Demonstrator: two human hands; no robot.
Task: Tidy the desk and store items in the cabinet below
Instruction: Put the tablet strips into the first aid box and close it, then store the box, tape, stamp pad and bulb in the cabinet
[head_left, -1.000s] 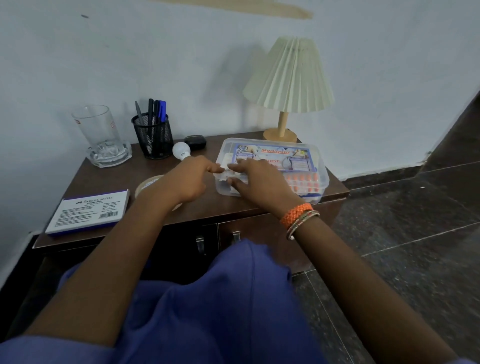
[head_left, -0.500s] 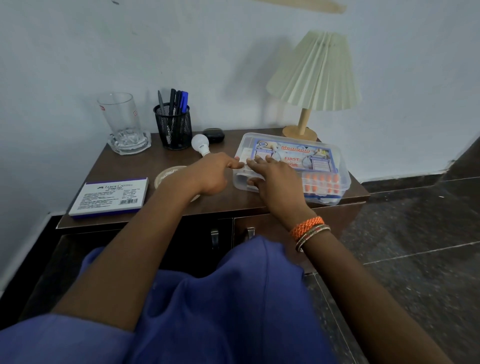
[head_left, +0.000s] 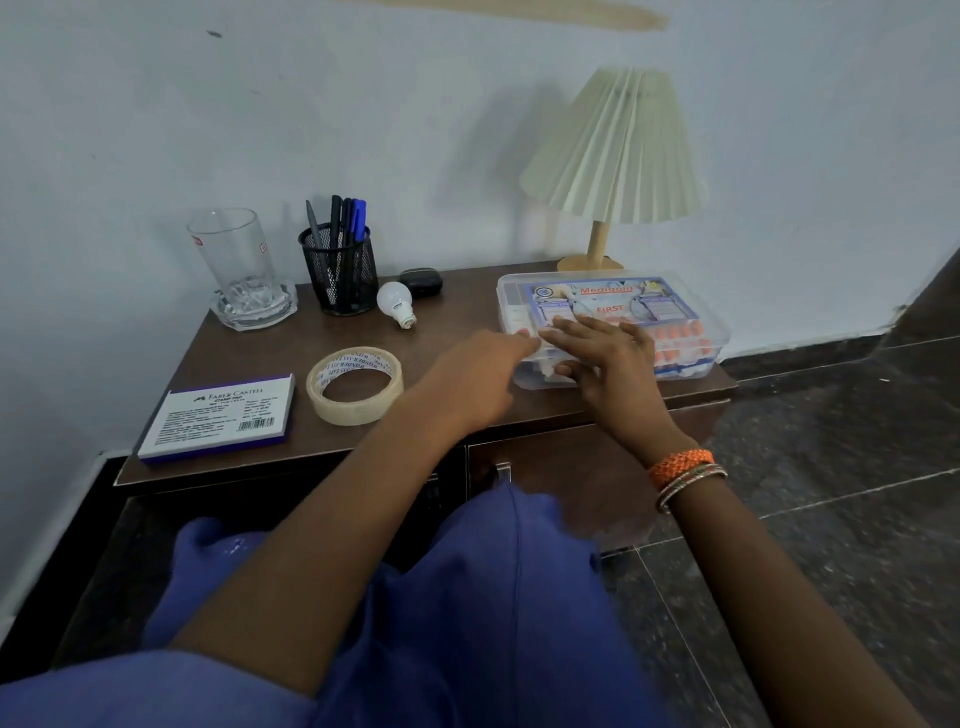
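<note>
A clear plastic first-aid box stands at the right end of the brown desk. My right hand lies over its near left corner, fingers spread on the lid and thumb against the front wall. My left hand reaches the same corner with loosely curled fingers, its fingertips touching the box's left edge. A roll of tape, a white stamp pad box, a light bulb, a small black case, a mesh pen holder and a glass in an ashtray also sit on the desk.
A pleated lamp stands behind the box at the back right. Cabinet doors with handles are below the desk top, partly hidden by my knee. Dark tiled floor lies to the right.
My left forearm has shifted right, uncovering the tape roll. Both hands stay at the box's near left corner, the right one now spread flatter on the lid.
</note>
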